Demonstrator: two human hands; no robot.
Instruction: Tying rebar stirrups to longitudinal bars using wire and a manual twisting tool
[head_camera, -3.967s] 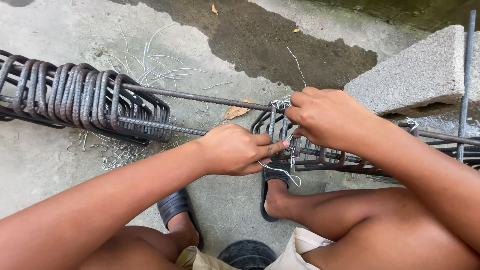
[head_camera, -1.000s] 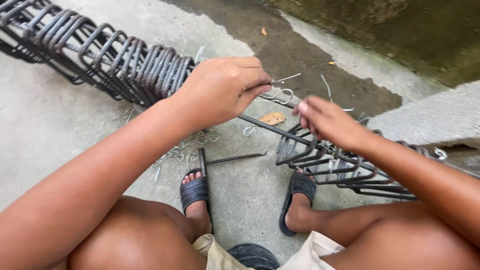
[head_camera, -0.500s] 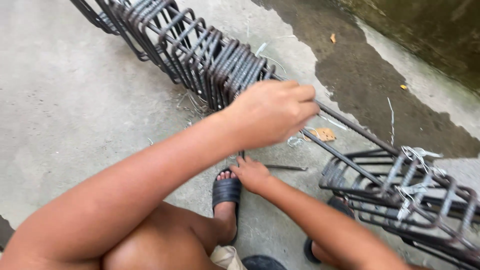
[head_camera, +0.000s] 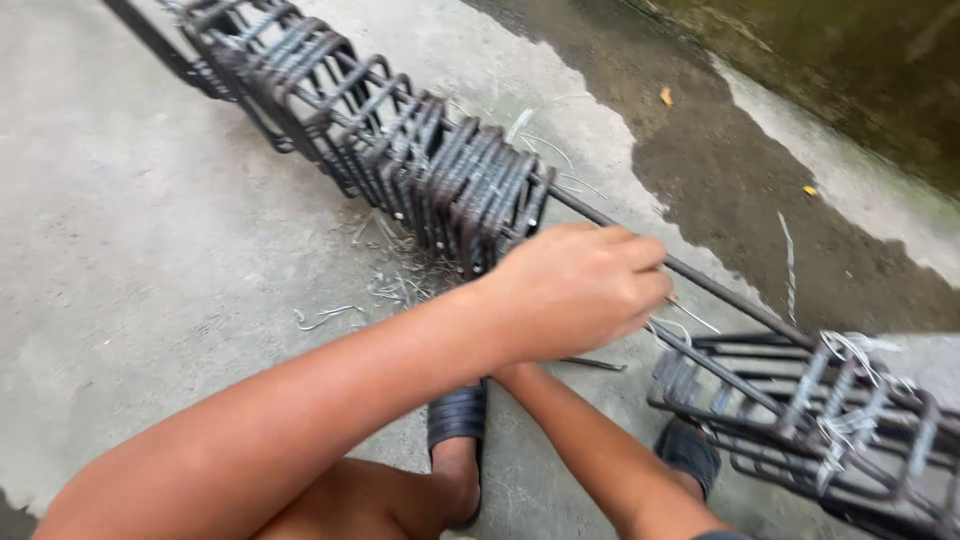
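Place type: outdoor construction yard, set up for reinforcement-steel work
Ground: bare concrete slab (head_camera: 130, 250), rough and stained, with a dark wet patch (head_camera: 760, 190) along the far side
Material: a long steel bar (head_camera: 700, 285) carried a packed row of bent rebar stirrups (head_camera: 400, 160); further stirrups (head_camera: 830, 420) were already wired in place at the right
Debris: short offcuts of tie wire (head_camera: 390, 290) lay scattered on the slab
Boundary: a mossy wall base (head_camera: 850, 70) ran along the upper right
Footwear: dark open sandals (head_camera: 457, 415)
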